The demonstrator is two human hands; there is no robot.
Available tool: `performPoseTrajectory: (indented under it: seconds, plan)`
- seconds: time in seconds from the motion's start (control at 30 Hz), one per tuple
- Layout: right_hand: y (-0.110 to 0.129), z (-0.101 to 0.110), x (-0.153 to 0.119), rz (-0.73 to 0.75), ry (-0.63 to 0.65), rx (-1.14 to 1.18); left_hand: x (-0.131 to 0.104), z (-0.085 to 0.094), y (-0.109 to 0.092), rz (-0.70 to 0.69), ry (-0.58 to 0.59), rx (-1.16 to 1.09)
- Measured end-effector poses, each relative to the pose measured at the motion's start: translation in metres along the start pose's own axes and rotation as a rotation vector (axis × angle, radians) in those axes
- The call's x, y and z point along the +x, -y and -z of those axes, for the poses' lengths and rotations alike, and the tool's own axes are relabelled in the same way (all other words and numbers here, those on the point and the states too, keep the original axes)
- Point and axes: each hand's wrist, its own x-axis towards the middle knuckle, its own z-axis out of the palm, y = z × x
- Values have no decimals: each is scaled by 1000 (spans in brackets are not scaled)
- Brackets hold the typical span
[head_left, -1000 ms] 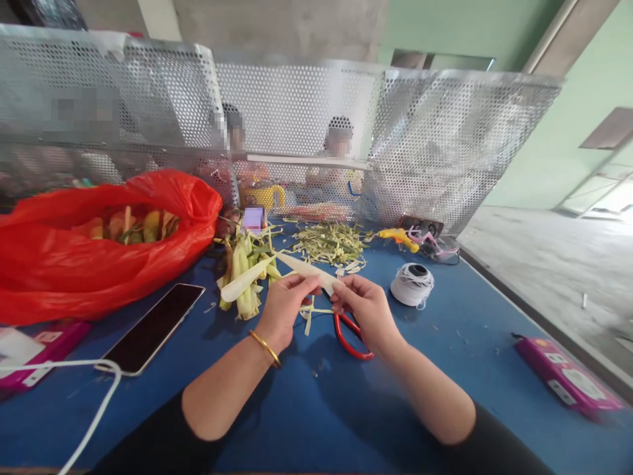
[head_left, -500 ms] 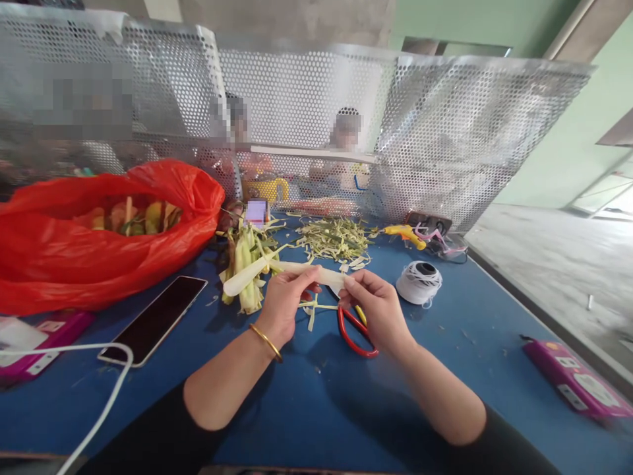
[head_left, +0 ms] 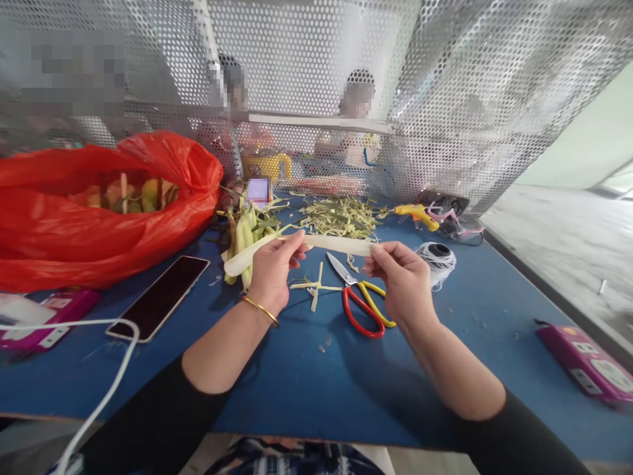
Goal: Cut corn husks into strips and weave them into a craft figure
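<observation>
A pale, flat husk strip (head_left: 341, 245) is stretched between my two hands above the blue table. My left hand (head_left: 275, 269) pinches it between thumb and fingers, and its broad rounded end (head_left: 237, 262) sticks out to the left. At the strip's right end, my right hand (head_left: 400, 272) is closed on it. Scissors with one red and one yellow handle (head_left: 363, 313) lie just below, between the hands. Left of them is a small cross of thin strips (head_left: 316, 287). A bundle of green-white husks (head_left: 244, 244) lies behind my left hand.
Husk scraps (head_left: 339, 218) are heaped at the back, before a perforated metal screen (head_left: 306, 72). Around stand a red bag (head_left: 163, 231), phone (head_left: 161, 297), white thread spool (head_left: 438, 260), yellow glue gun (head_left: 418, 214) and purple power strip (head_left: 586, 359). People sit behind the screen.
My right hand has moved right, away from my left, so more of the strip shows between them. The view has tilted down, and the scissors and cross are less covered.
</observation>
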Motion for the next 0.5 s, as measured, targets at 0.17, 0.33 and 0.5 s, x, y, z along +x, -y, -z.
performPoseTrajectory:
  seconds: [0.17,0.33,0.5]
  plan:
    - [3,4,6,120,-116,-50,4,4,-4,-14,-139,15]
    - [9,10,1,605,-164,-536,-14,-5,-9,-97,20,115]
    - [9,9,-11,1047,215,-1006,-31,-14,-13,154,381,152]
